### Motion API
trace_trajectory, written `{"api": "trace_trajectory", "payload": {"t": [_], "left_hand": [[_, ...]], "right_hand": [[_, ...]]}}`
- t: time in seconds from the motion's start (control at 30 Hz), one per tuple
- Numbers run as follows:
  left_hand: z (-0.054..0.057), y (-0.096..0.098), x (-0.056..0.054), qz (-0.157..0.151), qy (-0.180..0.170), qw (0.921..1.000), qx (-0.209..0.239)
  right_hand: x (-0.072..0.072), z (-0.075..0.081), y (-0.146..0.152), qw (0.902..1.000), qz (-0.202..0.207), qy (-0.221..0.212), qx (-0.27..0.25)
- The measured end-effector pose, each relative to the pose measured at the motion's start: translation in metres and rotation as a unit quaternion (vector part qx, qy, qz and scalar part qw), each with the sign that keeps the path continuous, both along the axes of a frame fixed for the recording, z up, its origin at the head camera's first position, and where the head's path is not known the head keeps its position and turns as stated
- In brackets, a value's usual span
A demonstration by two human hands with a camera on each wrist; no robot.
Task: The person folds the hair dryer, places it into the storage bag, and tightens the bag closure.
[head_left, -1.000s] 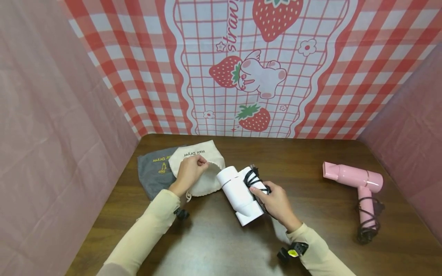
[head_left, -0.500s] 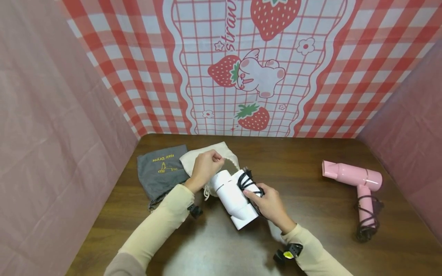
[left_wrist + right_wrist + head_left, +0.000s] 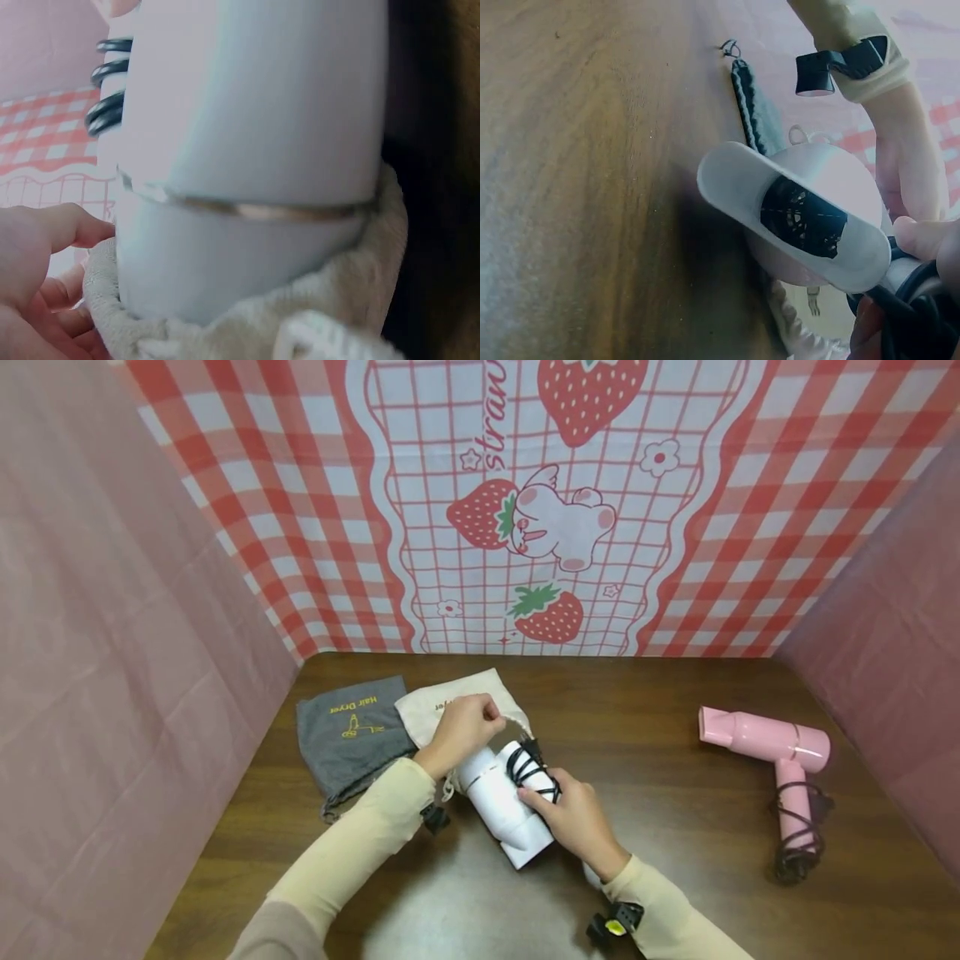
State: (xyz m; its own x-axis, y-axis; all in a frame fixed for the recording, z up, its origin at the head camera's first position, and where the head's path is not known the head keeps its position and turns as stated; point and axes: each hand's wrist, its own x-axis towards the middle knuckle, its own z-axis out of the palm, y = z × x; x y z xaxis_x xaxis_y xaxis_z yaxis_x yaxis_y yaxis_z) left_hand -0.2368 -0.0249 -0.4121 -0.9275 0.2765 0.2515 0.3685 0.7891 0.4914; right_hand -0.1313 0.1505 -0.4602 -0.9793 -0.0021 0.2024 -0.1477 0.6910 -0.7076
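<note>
A red-and-white checked cloth [image 3: 285,510] printed with strawberries hangs behind the brown wooden table [image 3: 637,710], with pink drapes [image 3: 150,652] on either side. From where I stand, the right hand [image 3: 577,818] grips the white hair dryer [image 3: 495,802] by its handle, thumb over the black cord [image 3: 528,768] wound there. The left hand [image 3: 462,731] pinches the rim of a cream bag [image 3: 427,703]; the wrist view shows that rim around the dryer's rounded back end, below a thin metallic band [image 3: 270,210]. The dryer's flat nozzle [image 3: 795,217] points toward the person. Left of the bag lies a grey pouch [image 3: 352,727] with yellow lettering. Well apart at the right, a pink hair dryer [image 3: 768,739] lies with cord round its handle.
</note>
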Motion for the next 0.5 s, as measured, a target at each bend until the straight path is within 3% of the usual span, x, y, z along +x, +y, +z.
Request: {"api": "trace_trajectory", "payload": {"t": [0.23, 0.4, 0.5], "left_hand": [[-0.003, 0.003, 0.002, -0.024, -0.002, 0.9997, 0.007], [-0.005, 0.001, 0.006, -0.058, 0.012, 0.9978, 0.031], [-0.007, -0.002, 0.01, -0.067, 0.029, 0.9971, 0.022]], "right_hand": [[-0.003, 0.0, -0.008, 0.9989, 0.023, 0.028, 0.031], [-0.011, -0.002, -0.01, 0.9994, 0.027, 0.011, 0.02], [-0.015, -0.005, -0.009, 0.9997, 0.022, -0.007, -0.005]]}}
